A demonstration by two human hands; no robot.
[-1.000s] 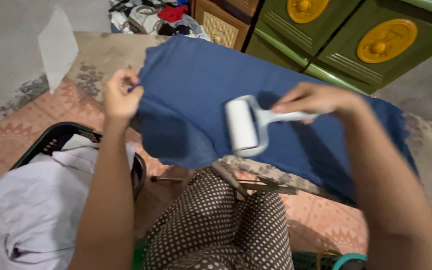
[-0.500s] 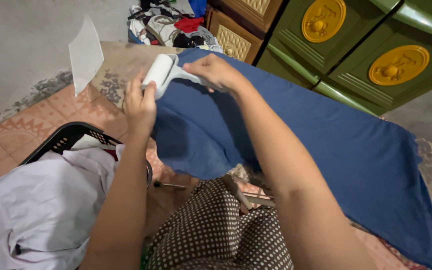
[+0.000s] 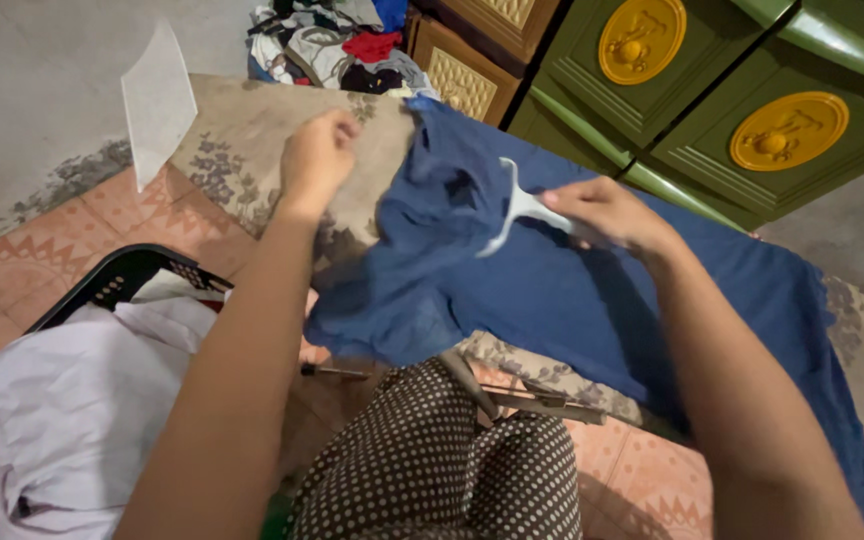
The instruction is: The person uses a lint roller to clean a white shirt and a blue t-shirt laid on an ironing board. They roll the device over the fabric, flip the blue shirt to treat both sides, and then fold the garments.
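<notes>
Ironing board (image 3: 252, 140), roller frame (image 3: 512, 205) in right hand (image 3: 607, 212)

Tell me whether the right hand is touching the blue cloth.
Cannot tell. In the head view the right hand grips the white roller handle above the blue cloth, but the hand's underside is hidden, so neither contact nor gap shows.

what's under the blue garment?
The blue garment lies on a floral-covered board, whose metal legs show below. The board's middle is covered, so anything there is hidden.

Your near left is blocked by the black basket (image 3: 102, 290) of white laundry (image 3: 62, 420); green cabinets (image 3: 712, 110) wall off the far right; the floral board (image 3: 242, 150) at far left lies bare.
</notes>
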